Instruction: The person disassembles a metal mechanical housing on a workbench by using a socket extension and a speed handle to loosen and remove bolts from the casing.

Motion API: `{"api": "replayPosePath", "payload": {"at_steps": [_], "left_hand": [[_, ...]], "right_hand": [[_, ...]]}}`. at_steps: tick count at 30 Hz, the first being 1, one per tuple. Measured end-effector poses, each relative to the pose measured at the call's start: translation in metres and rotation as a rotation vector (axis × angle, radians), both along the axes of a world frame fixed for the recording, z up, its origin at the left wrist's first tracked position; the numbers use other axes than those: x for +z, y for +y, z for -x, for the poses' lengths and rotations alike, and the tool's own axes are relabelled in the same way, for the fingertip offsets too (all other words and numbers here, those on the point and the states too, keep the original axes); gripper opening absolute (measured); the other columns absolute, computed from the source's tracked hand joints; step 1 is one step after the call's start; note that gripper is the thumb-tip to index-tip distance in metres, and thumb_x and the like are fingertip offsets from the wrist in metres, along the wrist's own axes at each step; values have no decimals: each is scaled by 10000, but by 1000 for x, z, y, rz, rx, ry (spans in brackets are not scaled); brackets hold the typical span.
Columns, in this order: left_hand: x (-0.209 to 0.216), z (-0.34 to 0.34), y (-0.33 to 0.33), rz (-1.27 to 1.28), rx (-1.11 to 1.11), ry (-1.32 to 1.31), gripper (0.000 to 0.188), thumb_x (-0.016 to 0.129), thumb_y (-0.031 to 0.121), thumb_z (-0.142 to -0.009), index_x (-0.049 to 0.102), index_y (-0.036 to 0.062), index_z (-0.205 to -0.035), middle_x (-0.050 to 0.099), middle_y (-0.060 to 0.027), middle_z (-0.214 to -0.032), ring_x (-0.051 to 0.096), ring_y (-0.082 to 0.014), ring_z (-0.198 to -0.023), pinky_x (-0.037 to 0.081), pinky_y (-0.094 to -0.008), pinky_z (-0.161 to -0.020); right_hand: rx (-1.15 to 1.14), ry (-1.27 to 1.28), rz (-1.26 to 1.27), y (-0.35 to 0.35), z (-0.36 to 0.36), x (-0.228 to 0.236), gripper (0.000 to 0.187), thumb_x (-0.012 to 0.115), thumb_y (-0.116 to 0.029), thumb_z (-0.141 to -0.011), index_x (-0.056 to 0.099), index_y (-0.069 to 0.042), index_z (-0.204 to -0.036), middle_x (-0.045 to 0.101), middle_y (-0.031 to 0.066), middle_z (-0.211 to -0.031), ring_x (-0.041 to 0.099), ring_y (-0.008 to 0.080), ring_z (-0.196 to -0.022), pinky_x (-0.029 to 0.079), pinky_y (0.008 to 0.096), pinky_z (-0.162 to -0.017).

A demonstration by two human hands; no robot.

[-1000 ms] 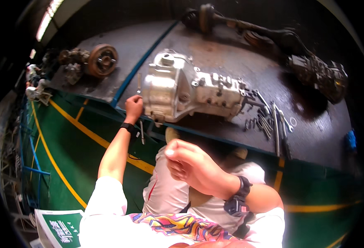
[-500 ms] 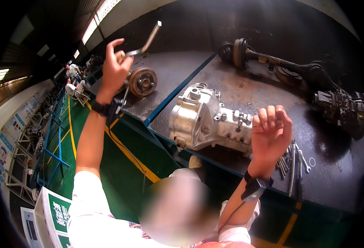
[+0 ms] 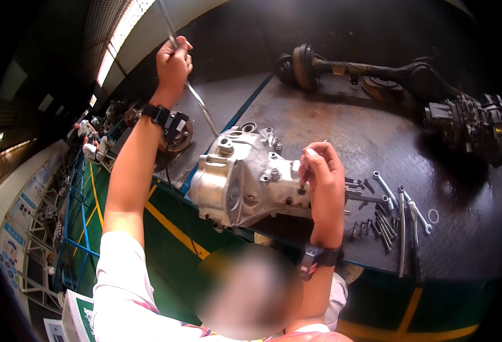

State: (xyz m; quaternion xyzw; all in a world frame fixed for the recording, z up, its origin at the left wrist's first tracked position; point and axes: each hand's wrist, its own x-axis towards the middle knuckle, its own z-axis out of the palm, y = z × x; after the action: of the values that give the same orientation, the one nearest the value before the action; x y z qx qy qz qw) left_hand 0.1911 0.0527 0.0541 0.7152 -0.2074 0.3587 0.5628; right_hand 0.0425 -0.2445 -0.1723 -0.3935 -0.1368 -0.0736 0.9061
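A long, thin metal rod (image 3: 201,102) runs slantwise through my raised left hand (image 3: 173,65), whose fingers are wrapped round it. Its lower end comes down by the far left side of a silver gearbox housing (image 3: 256,194); whether they touch I cannot tell. The rod's upper end leaves the picture. My right hand (image 3: 324,176) is over the narrow right end of the housing, thumb and fingers drawn together. What lies in those fingers, if anything, is hidden. Small bolts and fittings stand up from the housing's top.
Bolts (image 3: 385,231), wrenches (image 3: 416,211) and a thin ring (image 3: 433,216) lie right of the housing. A dark axle (image 3: 376,71) and a dark gearbox (image 3: 470,128) are farther back. A brake drum (image 3: 177,139) sits left; people (image 3: 91,145) are in the distance.
My left hand has moved up and slightly right, and the rod now points down toward the housing. My right hand has moved left over the housing, its fingers closing together. The view has shifted.
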Motion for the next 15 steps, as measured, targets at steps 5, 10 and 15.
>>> {"api": "replayPosePath", "payload": {"at_steps": [5, 10, 15], "left_hand": [[20, -70, 17, -121, 246, -155, 212, 555, 99, -1080, 639, 61, -890, 545, 9, -664, 470, -67, -504, 342, -255, -453], [-13, -104, 17, -82, 188, 18, 215, 572, 136, -1072, 654, 48, -894, 566, -7, -690, 489, -93, -512, 401, -298, -468], [-33, -104, -2, -146, 247, 116, 196, 524, 153, -1129, 564, 58, -963, 356, 70, -631, 303, -30, -465, 251, -261, -424]], "right_hand": [[-65, 33, -83, -23, -6, -9, 83, 610, -123, -1043, 622, -42, -1055, 586, 6, -851, 548, 91, -764, 430, 246, -708], [-114, 63, -156, -26, -11, -11, 82, 612, -126, -1033, 621, -45, -1037, 576, 4, -841, 532, 90, -761, 419, 244, -697], [-113, 11, 7, -21, -15, -12, 87, 662, -104, -1050, 632, -25, -1074, 635, -19, -921, 579, 58, -844, 470, 226, -767]]}}
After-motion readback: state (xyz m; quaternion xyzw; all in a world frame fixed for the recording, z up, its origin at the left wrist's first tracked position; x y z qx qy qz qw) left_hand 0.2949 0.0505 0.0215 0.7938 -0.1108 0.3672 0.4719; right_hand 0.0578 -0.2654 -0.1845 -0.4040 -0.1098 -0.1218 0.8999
